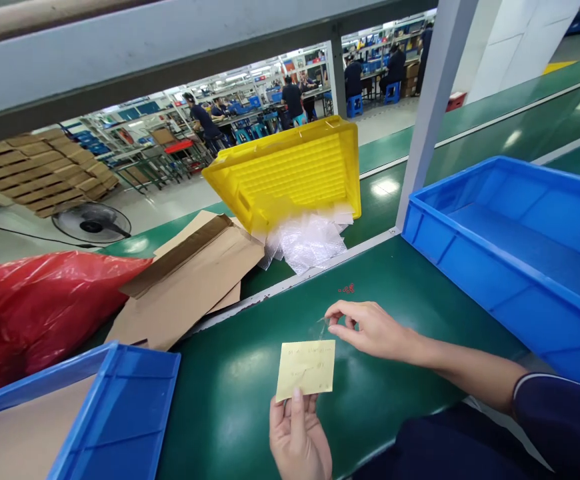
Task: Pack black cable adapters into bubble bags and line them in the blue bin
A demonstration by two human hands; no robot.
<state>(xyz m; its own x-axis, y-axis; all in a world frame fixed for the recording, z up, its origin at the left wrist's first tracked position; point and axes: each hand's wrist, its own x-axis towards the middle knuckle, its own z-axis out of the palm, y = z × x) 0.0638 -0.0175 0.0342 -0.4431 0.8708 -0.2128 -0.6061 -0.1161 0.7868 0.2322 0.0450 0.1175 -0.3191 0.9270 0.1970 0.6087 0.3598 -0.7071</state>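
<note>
A yellow slip of paper (307, 367) with faint writing is held upright by its lower edge between the thumb and fingers of my left hand (300, 437). Just above the slip's top right corner, my right hand (363, 327) pinches a thin clear strip (322, 329). The strip hangs down toward the paper; whether it touches it I cannot make out. Beyond my right fingertips, several small red rings (347, 289) lie on the green work surface (225, 400).
Blue bins stand at right (475, 260) and lower left (135, 400). Behind a metal rail, a tilted yellow crate (290, 170) has clear plastic bags (313, 240) at its mouth. Flattened cardboard (195, 280) and a red plastic bag (55, 307) lie left. A post (433, 100) rises beside the right bin.
</note>
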